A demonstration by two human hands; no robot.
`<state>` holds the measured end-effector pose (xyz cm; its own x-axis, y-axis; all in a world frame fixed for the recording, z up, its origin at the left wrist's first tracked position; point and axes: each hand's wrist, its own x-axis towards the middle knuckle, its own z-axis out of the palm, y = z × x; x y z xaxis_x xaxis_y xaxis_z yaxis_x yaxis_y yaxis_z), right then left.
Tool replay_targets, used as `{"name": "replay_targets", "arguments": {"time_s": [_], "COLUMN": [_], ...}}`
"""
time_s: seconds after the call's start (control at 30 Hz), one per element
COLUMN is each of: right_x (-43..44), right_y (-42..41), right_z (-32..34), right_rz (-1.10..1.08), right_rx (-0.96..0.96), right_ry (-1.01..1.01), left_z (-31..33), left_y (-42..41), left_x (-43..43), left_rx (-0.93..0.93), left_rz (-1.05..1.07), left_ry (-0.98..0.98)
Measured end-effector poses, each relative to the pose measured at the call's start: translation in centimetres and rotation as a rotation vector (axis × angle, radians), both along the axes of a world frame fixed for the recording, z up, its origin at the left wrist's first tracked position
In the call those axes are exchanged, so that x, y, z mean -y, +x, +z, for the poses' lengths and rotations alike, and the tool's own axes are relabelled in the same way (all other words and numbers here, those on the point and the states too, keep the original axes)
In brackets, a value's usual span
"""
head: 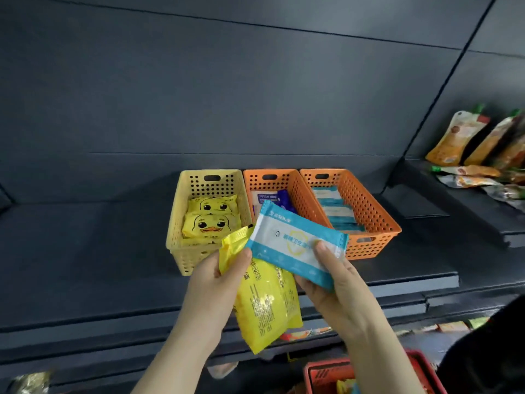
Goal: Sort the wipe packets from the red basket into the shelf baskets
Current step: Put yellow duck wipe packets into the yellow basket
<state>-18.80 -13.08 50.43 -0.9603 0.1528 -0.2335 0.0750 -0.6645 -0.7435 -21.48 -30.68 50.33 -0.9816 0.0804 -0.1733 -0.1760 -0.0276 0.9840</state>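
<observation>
Mid-sort, my left grip (pixel 216 280) pinched one yellow packet (pixel 264 302) and my right grip (pixel 335 280) clasped one blue-and-white packet (pixel 295 245), both just before the three shelf baskets (pixel 301 200). Next, I judged, yellow went to the yellow basket (pixel 181 223) at eleven o'clock, beside two duck packets (pixel 211 226); blue to the right orange basket (pixel 377 220) at one o'clock.

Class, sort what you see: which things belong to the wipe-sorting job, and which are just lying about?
Job: left hand, yellow packet, right hand, blue-and-white packet, yellow basket, middle orange basket, right orange basket, red basket.
Lying about: orange pouches on the side shelf.
</observation>
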Motion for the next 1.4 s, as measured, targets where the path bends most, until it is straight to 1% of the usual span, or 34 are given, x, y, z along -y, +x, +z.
{"name": "replay_targets", "arguments": {"time_s": [0.13,0.33,0.4,0.43,0.47,0.5,0.57,0.6,0.67,0.73,0.83,0.9,1.1,1.13,1.2,1.27,1.3,1.4], "right_x": [-3.1,-9.1,-12.1,-13.9,-15.7,-17.5,-20.5,-21.5,-22.9,-23.6,-23.9,-23.9,-23.3,-23.1,-22.6,-22.1,-22.0,-22.1], "right_y": [-5.6,-12.8,-14.2,-14.8,-15.2,-15.5,-16.2,-16.5,-16.9,-17.2,-17.7,-18.3,-19.0,-19.1,-19.1,-19.1,-19.1,-19.3], "right_z": [-0.3,0.5,0.4,0.2,0.0,-0.4,-1.4,-1.8,-2.9,-4.2,-5.9,-6.6,-6.9,-6.7,-6.4,-6.3,-6.3,-6.4], "right_rz": [-0.092,-0.237,-0.35,-0.409,-0.456,-0.477,-0.403,-0.311,-0.104,0.058,0.229,0.319,0.404,0.421,0.448,0.412,0.404,0.472], "right_rx": [0.051,0.119,0.117,0.125,0.149,0.181,0.234,0.26,0.328,0.427,0.542,0.601,0.733,0.754,0.772,0.707,0.664,0.617], "right_ry": [0.038,0.086,0.193,0.288,0.413,0.581,0.92,1.018,1.116,1.207,1.252,1.332,1.397,1.443,1.623,1.807,1.856,1.907], "left_z": [-0.1,0.0,-0.4,-0.8,-1.1,-1.4,-2.0,-2.2,-2.9,-3.3,-3.9,-4.4,-6.5,-6.7,-6.9,-7.0,-6.9,-6.6], "left_y": [-6.0,-14.0,-16.5,-17.6,-18.6,-19.5,-21.2,-21.9,-23.2,-24.2,-25.4,-25.9,-26.7,-26.9,-27.0,-27.1,-27.1,-27.0], "left_x": [-3.5,-9.5,-10.4,-10.6,-10.8,-11.0,-11.5,-11.9,-12.5,-13.2,-14.1,-14.5,-14.2,-14.1,-14.2,-14.3,-14.3,-14.5], "left_rx": [-0.022,0.042,0.087,0.115,0.149,0.183,0.227,0.247,0.298,0.331,0.34,0.351,0.436,0.439,0.44,0.451,0.457,0.461], "left_rz": [0.013,-0.009,-0.002,0.018,0.037,0.051,0.083,0.098,0.122,0.127,0.098,0.075,0.061,0.063,0.071,0.076,0.08,0.089], "left_ry": [-0.041,-0.012,0.025,0.059,0.09,0.119,0.186,0.22,0.278,0.33,0.362,0.366,0.405,0.402,0.397,0.405,0.409,0.411]}}
